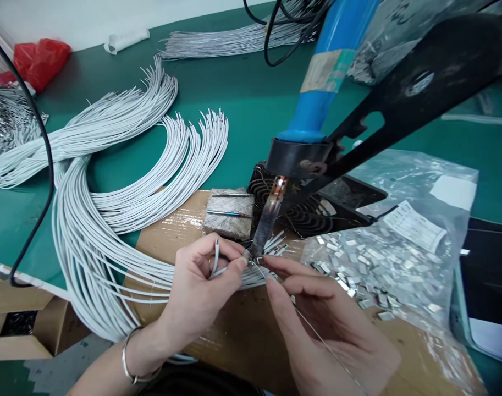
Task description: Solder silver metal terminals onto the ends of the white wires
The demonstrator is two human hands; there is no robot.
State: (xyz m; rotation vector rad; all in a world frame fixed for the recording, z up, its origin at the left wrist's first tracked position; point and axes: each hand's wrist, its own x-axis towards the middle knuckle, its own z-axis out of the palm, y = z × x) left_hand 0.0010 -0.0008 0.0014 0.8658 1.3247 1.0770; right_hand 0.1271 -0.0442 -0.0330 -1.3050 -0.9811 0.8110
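Note:
My left hand point(203, 286) is closed in a pinch on a white wire point(216, 257), whose short end sticks up between the fingers. Its fingertips are right beside the tip of a blue-handled soldering iron point(271, 214), which points down from a black holder point(399, 99). In my right hand point(320, 319), thumb and index finger pinch a thin strand of solder wire point(325, 345) that reaches up to the iron's tip. A tiny metal piece point(257, 260) shows at the tip; its exact contact is too small to tell. More white wires point(106, 258) run behind my left hand.
A wire-mesh-textured block point(229, 214) and a black fan point(312, 217) stand behind the iron. To the right, small metal pieces point(374, 258) lie on a clear plastic bag point(452, 165). A cardboard sheet point(242, 324) lies under my hands. A black cable point(48, 165) hangs at left.

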